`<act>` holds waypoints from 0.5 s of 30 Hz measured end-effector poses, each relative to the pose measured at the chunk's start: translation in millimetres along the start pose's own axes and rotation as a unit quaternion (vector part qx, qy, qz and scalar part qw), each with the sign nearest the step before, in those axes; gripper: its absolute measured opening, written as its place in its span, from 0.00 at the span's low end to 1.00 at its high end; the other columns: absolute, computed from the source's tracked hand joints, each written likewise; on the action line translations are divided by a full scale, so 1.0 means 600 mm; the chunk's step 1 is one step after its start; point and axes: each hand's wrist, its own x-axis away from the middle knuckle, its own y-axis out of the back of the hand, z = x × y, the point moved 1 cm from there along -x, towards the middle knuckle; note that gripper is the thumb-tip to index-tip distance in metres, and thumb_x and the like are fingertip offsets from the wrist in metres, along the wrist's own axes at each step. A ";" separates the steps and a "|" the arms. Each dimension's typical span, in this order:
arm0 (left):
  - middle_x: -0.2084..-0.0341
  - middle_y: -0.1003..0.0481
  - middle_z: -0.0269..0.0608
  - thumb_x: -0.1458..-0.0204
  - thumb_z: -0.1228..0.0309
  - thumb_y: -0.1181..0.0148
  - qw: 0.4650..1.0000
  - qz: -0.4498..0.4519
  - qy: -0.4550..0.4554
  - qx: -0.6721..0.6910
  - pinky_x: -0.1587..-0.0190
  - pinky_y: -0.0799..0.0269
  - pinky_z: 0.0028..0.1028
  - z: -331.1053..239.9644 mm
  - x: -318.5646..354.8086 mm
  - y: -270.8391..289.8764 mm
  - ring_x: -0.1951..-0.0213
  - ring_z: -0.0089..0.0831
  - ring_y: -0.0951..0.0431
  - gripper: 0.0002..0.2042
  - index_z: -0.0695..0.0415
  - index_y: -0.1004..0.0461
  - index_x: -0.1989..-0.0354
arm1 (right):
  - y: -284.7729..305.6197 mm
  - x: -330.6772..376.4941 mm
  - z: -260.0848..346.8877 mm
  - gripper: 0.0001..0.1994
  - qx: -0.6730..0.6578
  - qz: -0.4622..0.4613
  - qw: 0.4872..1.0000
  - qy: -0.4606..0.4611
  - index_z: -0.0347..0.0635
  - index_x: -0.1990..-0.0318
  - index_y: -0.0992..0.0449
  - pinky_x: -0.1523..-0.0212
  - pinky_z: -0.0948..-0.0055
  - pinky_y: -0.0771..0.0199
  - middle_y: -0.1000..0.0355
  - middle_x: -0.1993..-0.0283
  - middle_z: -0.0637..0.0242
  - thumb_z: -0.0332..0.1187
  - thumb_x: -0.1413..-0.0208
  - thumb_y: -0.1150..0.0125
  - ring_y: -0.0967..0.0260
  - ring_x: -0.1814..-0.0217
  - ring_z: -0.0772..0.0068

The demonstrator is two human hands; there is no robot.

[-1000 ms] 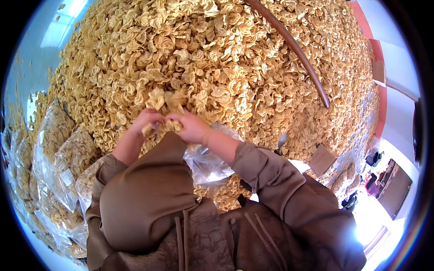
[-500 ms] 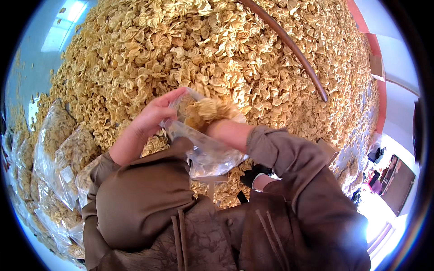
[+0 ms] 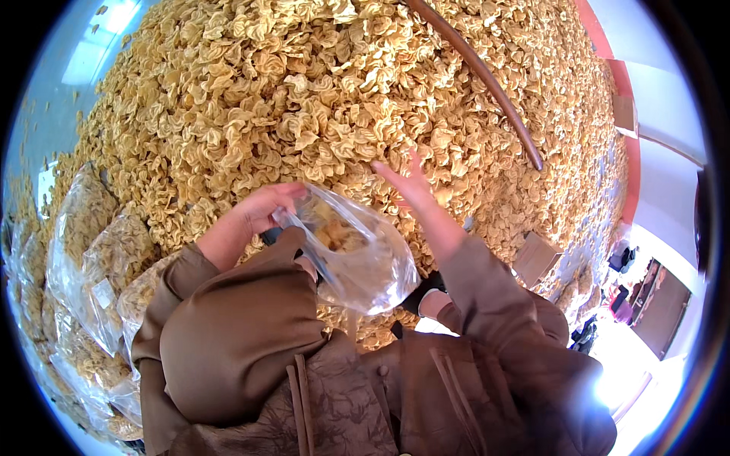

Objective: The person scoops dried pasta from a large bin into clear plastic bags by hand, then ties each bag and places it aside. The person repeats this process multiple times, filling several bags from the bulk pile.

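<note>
Long brown pole [image 3: 487, 80]: lies slanted across the far right of the heap.
Filled clear bags [image 3: 84, 251]: stacked at the heap's left edge.
Cardboard box [image 3: 536, 258]: at the heap's right edge.
Dark cabinet [image 3: 661, 308]: farther right.

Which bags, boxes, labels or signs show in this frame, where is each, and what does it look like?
Clear plastic bag: centre, its rim held by the left hand, partly filled with pale dried pieces.
Filled clear bags: left edge, stacked, bulging with the same pieces.
White label: small rectangle on one filled bag.
Cardboard box: right of the pile, brown, flat-sided.
</note>
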 end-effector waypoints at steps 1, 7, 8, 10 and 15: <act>0.43 0.36 0.40 0.64 0.86 0.49 1.000 -0.021 -0.006 0.002 0.74 0.34 0.18 -0.002 -0.009 0.010 0.72 0.18 0.31 0.38 0.66 0.47 0.36 | -0.034 -0.026 0.018 0.52 -0.018 -0.018 1.000 0.012 0.45 0.32 0.55 0.39 0.56 0.40 0.46 0.36 0.43 0.55 0.60 0.31 0.46 0.34 0.48; 0.72 0.32 0.31 0.58 0.84 0.52 0.991 -0.071 -0.056 0.094 0.78 0.38 0.19 -0.013 -0.016 0.062 0.79 0.19 0.35 0.17 0.62 0.31 0.56 | -0.174 -0.010 0.188 0.35 -0.050 0.029 0.960 0.273 0.46 0.41 0.35 0.44 0.62 0.34 0.35 0.45 0.50 0.45 0.59 0.33 0.37 0.43 0.52; 0.73 0.32 0.30 0.58 0.84 0.52 0.990 -0.079 -0.051 0.102 0.78 0.37 0.19 -0.009 -0.017 0.076 0.79 0.19 0.34 0.16 0.61 0.31 0.57 | -0.194 0.008 0.183 0.31 0.009 0.016 0.945 0.326 0.45 0.44 0.32 0.45 0.64 0.32 0.33 0.45 0.51 0.44 0.57 0.33 0.34 0.44 0.54; 0.71 0.30 0.33 0.58 0.85 0.53 0.991 -0.079 -0.055 0.092 0.78 0.35 0.19 -0.016 -0.032 0.085 0.77 0.20 0.30 0.19 0.60 0.31 0.55 | -0.233 0.033 0.114 0.22 -0.074 0.133 0.936 0.317 0.50 0.52 0.27 0.52 0.60 0.29 0.32 0.52 0.49 0.41 0.58 0.36 0.29 0.55 0.51; 0.45 0.34 0.42 0.59 0.84 0.51 0.993 0.043 -0.097 -0.061 0.74 0.32 0.19 -0.003 -0.001 0.062 0.72 0.19 0.26 0.37 0.57 0.46 0.34 | -0.190 0.079 -0.032 0.18 0.367 0.489 0.754 0.241 0.45 0.48 0.27 0.38 0.59 0.41 0.39 0.36 0.53 0.40 0.42 0.53 0.40 0.36 0.60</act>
